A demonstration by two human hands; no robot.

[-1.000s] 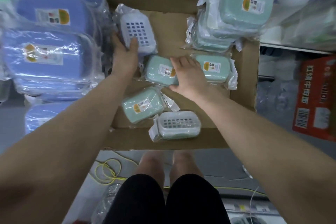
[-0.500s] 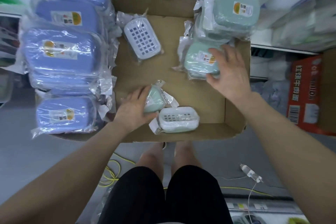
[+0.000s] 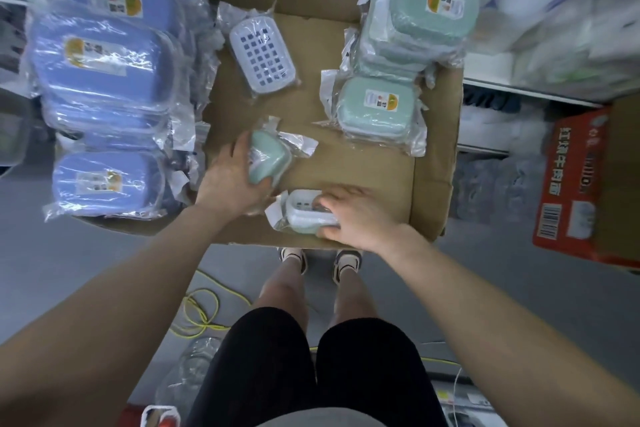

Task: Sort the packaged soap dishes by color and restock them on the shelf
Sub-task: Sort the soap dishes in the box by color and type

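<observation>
Near the box's (image 3: 433, 184) bottom edge, left hand (image 3: 228, 184) grips one green dish (image 3: 268, 158); right hand (image 3: 356, 215) grips one white dish (image 3: 298, 211)

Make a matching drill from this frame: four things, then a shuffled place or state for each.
Things:
1. left hand
2. right hand
3. blue stack
4. grid dish

States:
A. lies alone, grid side up, at the far middle of the cardboard
B. holds a tilted green dish
C. piled at the left edge
D. holds a white-topped dish at the near edge

Pairs: 1-B, 2-D, 3-C, 4-A
</observation>
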